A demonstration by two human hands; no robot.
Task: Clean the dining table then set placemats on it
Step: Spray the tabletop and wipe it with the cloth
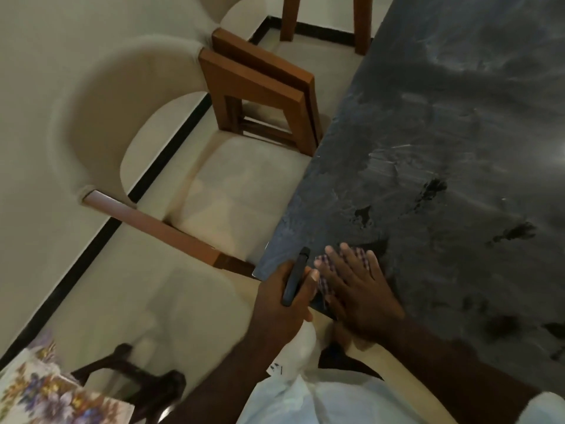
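Dark table streaked, smeared; checked cloth under flat right hand.

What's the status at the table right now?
Left hand grips dark phone. Right hand flat on checked cloth at table corner. Table smeared. Chair close alongside.

cloth — mostly hidden under right hand | floral mat — cut off bottom-left | chair back blurred
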